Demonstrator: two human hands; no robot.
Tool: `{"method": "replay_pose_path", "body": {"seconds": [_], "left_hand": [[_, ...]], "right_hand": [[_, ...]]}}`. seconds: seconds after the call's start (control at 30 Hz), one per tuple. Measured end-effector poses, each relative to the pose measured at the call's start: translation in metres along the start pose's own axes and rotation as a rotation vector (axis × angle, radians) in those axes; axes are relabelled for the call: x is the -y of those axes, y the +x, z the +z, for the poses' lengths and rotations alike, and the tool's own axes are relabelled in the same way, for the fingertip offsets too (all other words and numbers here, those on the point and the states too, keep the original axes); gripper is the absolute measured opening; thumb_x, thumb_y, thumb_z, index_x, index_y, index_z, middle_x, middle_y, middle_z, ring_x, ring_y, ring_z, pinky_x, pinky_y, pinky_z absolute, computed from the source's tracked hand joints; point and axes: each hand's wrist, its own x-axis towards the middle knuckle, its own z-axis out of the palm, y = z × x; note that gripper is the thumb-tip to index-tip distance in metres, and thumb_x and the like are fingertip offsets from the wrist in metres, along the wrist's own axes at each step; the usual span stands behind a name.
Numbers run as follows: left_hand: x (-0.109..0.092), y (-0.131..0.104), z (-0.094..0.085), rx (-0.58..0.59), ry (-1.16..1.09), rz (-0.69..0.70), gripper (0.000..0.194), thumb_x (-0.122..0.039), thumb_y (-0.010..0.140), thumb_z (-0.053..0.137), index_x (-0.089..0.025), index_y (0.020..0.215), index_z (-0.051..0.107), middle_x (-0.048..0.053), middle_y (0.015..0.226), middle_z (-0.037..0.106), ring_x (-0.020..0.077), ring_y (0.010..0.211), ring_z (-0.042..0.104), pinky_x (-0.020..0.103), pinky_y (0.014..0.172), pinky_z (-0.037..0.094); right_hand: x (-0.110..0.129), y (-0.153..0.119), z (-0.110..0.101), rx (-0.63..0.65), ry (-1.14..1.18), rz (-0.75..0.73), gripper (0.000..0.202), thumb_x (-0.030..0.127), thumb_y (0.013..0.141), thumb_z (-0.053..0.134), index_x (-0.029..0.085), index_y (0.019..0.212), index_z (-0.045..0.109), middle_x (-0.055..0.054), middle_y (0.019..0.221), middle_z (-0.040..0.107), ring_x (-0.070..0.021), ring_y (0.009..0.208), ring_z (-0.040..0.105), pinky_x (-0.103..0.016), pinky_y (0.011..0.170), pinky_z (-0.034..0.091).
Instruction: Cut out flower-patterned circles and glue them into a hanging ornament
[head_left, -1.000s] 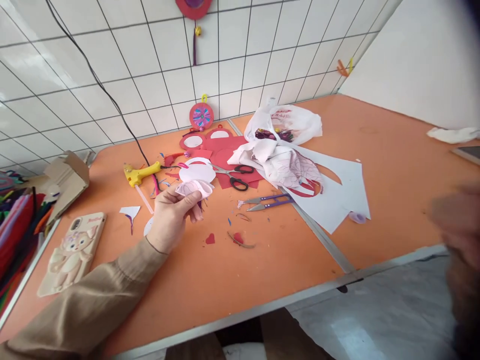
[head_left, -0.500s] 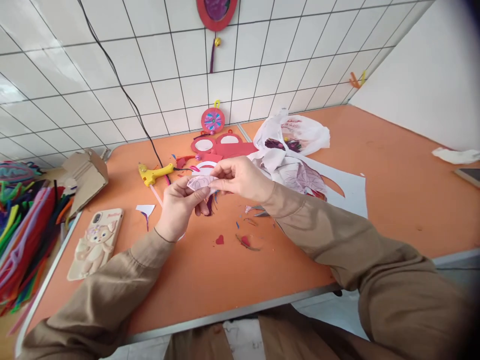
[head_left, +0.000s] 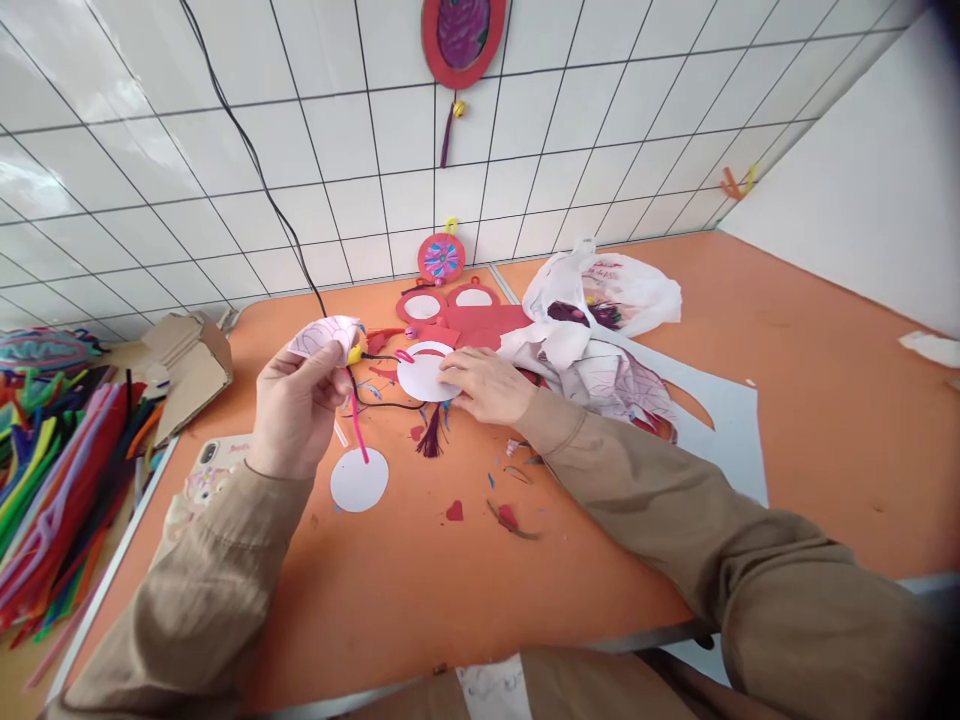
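Observation:
My left hand (head_left: 296,410) is raised over the left of the table, its thumb and fingers pinching a folded white paper piece with purple line patterns (head_left: 322,338). My right hand (head_left: 491,388) is closed at the right edge of a white paper disc (head_left: 424,372) near the red cut-outs; its thumb is hidden. Below and right of my left hand lies another white disc (head_left: 360,482), with a pink pipe cleaner (head_left: 358,430) reaching onto it. Most of the yellow glue gun (head_left: 355,355) is hidden behind my left hand. A dark purple tassel (head_left: 430,435) lies below the held disc.
Red ring-shaped cut-outs (head_left: 480,318) lie at the back, near a round red ornament (head_left: 442,259) against the tiles. Right of them are a white plastic bag (head_left: 637,285) and crumpled paper. A phone (head_left: 202,475), cardboard (head_left: 187,365) and many pipe cleaners (head_left: 67,480) are on the left.
My right hand has let go of the patterned paper and now grips the white disc. My left hand has moved left with the paper. The lower white disc has come into clear view.

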Motion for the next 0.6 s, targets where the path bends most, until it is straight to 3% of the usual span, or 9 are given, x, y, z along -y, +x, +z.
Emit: {"method": "replay_pose_path", "body": {"seconds": [0.1, 0.2, 0.4, 0.5, 0.6], "left_hand": [[-0.001, -0.003, 0.001, 0.006, -0.019, -0.034, 0.009, -0.013, 0.063, 0.076, -0.013, 0.066, 0.067, 0.002, 0.069, 0.070, 0.0028, 0.041, 0.049, 0.015, 0.039, 0.038], [-0.001, -0.004, 0.001, 0.008, -0.043, -0.064, 0.008, -0.011, 0.065, 0.075, -0.012, 0.066, 0.067, 0.001, 0.066, 0.067, 0.0025, 0.042, 0.049, 0.014, 0.039, 0.037], [-0.008, -0.009, 0.000, 0.029, -0.052, -0.062, 0.007, -0.010, 0.071, 0.073, -0.012, 0.068, 0.066, 0.004, 0.074, 0.070, 0.0012, 0.041, 0.047, 0.014, 0.038, 0.038], [-0.011, -0.012, -0.001, 0.063, -0.051, -0.056, 0.005, -0.011, 0.074, 0.071, -0.013, 0.071, 0.068, 0.004, 0.079, 0.072, 0.0007, 0.041, 0.046, 0.013, 0.038, 0.037], [-0.014, -0.015, -0.001, 0.097, -0.057, -0.043, 0.005, -0.010, 0.077, 0.069, -0.014, 0.075, 0.071, 0.005, 0.084, 0.073, 0.0007, 0.041, 0.046, 0.014, 0.038, 0.037]], "right_hand": [[-0.001, 0.001, 0.000, -0.026, 0.002, -0.015, 0.008, 0.012, 0.088, 0.067, 0.014, 0.093, 0.073, -0.010, 0.109, 0.074, -0.0273, 0.106, 0.065, -0.044, 0.087, 0.049], [0.004, 0.000, -0.001, -0.114, -0.014, -0.006, 0.018, 0.015, 0.095, 0.057, 0.015, 0.088, 0.073, -0.011, 0.100, 0.075, -0.0254, 0.100, 0.066, -0.042, 0.084, 0.048], [0.035, -0.013, -0.019, -0.646, 0.002, -0.075, 0.020, 0.015, 0.092, 0.055, 0.017, 0.076, 0.068, -0.008, 0.084, 0.074, -0.0210, 0.080, 0.066, -0.035, 0.070, 0.049], [0.042, -0.016, -0.037, -0.687, 0.227, 0.055, 0.016, 0.016, 0.087, 0.057, 0.018, 0.074, 0.064, -0.006, 0.076, 0.070, -0.0178, 0.070, 0.063, -0.031, 0.063, 0.048], [0.040, -0.022, -0.064, -0.615, 0.544, 0.231, 0.014, 0.015, 0.081, 0.063, 0.019, 0.067, 0.060, 0.000, 0.064, 0.064, -0.0134, 0.057, 0.057, -0.028, 0.054, 0.045]]}}
